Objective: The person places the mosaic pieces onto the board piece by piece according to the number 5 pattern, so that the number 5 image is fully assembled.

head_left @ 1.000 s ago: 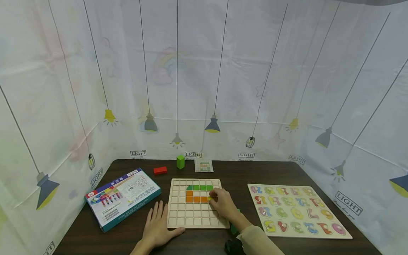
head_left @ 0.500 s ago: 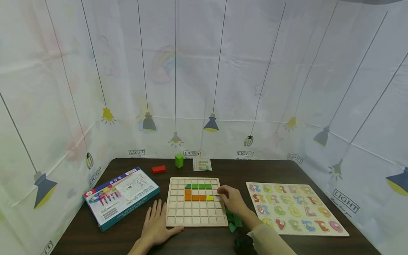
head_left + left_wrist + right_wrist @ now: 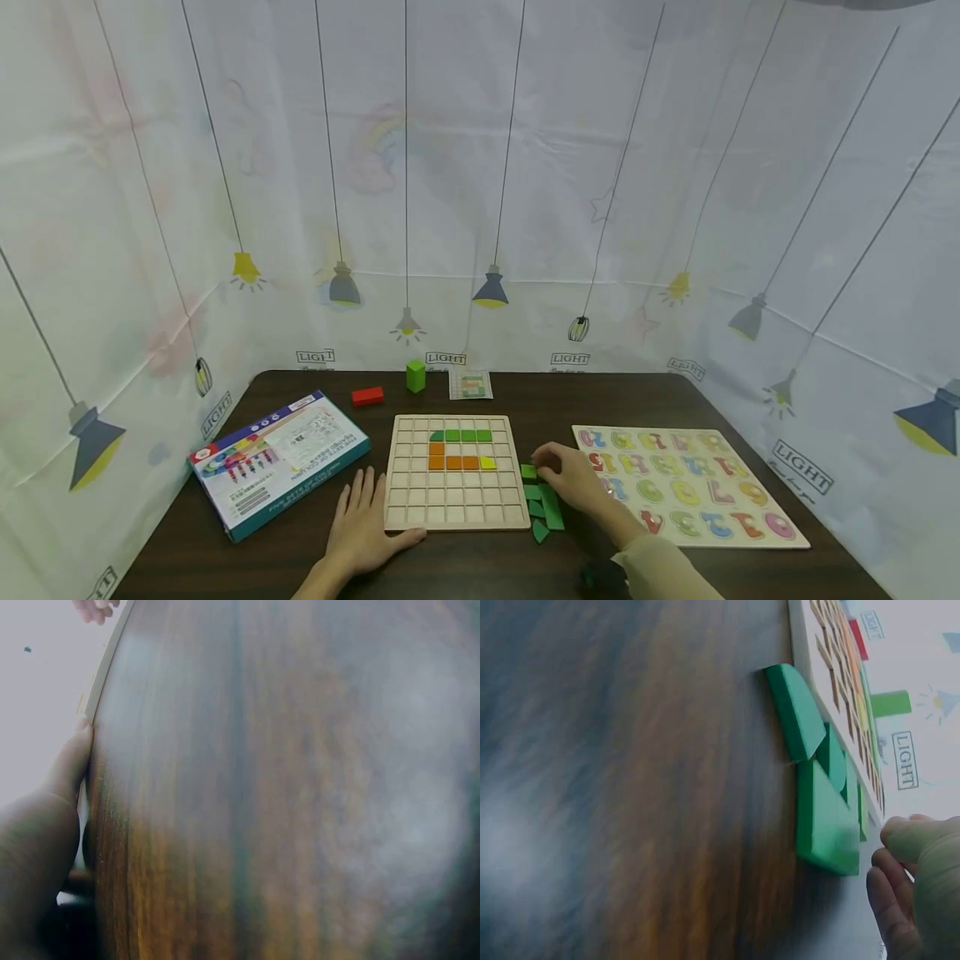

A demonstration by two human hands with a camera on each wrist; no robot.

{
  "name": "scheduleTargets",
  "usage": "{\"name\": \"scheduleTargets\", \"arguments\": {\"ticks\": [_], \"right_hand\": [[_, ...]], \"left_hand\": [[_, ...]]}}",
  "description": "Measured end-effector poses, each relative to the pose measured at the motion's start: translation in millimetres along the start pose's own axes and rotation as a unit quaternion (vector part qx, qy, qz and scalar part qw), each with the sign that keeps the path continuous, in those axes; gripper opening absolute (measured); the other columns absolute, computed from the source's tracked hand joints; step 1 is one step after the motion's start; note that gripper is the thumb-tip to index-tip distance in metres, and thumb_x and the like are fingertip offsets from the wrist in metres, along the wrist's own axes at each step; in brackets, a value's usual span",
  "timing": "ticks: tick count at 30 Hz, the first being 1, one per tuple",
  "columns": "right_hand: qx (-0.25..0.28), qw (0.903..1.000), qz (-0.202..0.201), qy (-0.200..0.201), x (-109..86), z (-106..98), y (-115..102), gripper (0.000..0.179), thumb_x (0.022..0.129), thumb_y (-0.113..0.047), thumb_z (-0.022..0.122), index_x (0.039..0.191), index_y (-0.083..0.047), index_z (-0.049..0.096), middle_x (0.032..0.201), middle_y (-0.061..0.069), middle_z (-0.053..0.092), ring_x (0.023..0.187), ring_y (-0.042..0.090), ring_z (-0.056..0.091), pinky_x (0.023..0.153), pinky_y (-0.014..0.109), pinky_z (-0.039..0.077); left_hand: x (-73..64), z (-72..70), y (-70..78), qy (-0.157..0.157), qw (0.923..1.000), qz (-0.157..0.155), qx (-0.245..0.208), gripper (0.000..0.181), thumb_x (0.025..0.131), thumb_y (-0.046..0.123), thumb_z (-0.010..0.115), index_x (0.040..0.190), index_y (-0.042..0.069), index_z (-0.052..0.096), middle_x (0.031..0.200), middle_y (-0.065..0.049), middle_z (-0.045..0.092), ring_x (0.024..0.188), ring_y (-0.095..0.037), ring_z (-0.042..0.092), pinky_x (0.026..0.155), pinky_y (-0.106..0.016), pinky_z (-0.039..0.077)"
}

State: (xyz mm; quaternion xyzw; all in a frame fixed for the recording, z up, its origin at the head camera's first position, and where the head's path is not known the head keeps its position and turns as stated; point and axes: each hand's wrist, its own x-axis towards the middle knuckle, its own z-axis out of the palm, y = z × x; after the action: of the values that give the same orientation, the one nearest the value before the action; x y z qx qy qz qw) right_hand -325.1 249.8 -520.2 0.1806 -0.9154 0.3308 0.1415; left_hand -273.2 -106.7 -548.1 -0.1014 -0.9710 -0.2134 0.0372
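A wooden grid board (image 3: 457, 517) lies on the dark table. In its cells sit a row of green blocks (image 3: 461, 435), several orange blocks (image 3: 453, 462) and a yellow block (image 3: 487, 462). My left hand (image 3: 362, 521) rests flat at the board's left side, its thumb at the near edge. Beside the right edge, green pieces (image 3: 551, 507) of various shapes lie together, also visible as green blocks (image 3: 829, 817) in the right wrist view. My right hand (image 3: 573, 479), fingers loosely bent, is right at the lighter green block (image 3: 528, 473); nothing shows between its fingertips.
A puzzle box (image 3: 281, 467) lies to the left. Towards the back are a red block (image 3: 367, 396), an upright green block (image 3: 416, 377) and a pattern card (image 3: 471, 385). A letter puzzle board (image 3: 690, 492) lies on the right. Printed white cloth (image 3: 450, 208) surrounds the table.
My right hand has left the yellow block in its cell and moved right and towards me to the green pieces. My left hand has stayed beside the board.
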Motion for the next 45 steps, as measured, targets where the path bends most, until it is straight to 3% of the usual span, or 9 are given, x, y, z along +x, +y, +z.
{"name": "scheduleTargets", "arguments": {"ticks": [8,27,45], "right_hand": [[-0.002,0.9992,0.009,-0.039,-14.4,-9.2,3.8,0.014,0.084,-0.002,0.069,0.095,-0.011,0.066,0.089,-0.003,0.067,0.079,0.008,0.061,0.07,0.027,0.051],[-0.012,0.9988,0.0,-0.047,-26.6,-17.0,13.2,0.015,0.082,-0.007,0.073,0.094,-0.013,0.069,0.091,-0.002,0.069,0.08,0.01,0.064,0.068,0.027,0.053],[-0.006,0.9999,-0.011,0.006,-16.9,-10.3,8.0,0.027,0.076,0.005,0.074,0.099,-0.007,0.066,0.095,0.001,0.067,0.087,0.018,0.063,0.074,0.035,0.053]], "left_hand": [[-0.2,-3.9,3.0,-0.006,0.9999,0.0,-0.01,0.116,0.069,0.08,0.056,0.145,-0.005,0.029,0.151,-0.027,0.017,0.14,-0.041,0.009,0.111,-0.055,0.005],[-1.0,-3.9,3.2,-0.009,0.9999,0.002,-0.01,0.117,0.07,0.08,0.054,0.145,-0.005,0.028,0.152,-0.027,0.016,0.14,-0.041,0.008,0.111,-0.055,0.005],[0.7,-1.3,0.6,-0.009,0.9999,0.002,-0.013,0.118,0.069,0.082,0.053,0.145,-0.005,0.028,0.152,-0.027,0.016,0.14,-0.041,0.008,0.11,-0.055,0.005]]}}
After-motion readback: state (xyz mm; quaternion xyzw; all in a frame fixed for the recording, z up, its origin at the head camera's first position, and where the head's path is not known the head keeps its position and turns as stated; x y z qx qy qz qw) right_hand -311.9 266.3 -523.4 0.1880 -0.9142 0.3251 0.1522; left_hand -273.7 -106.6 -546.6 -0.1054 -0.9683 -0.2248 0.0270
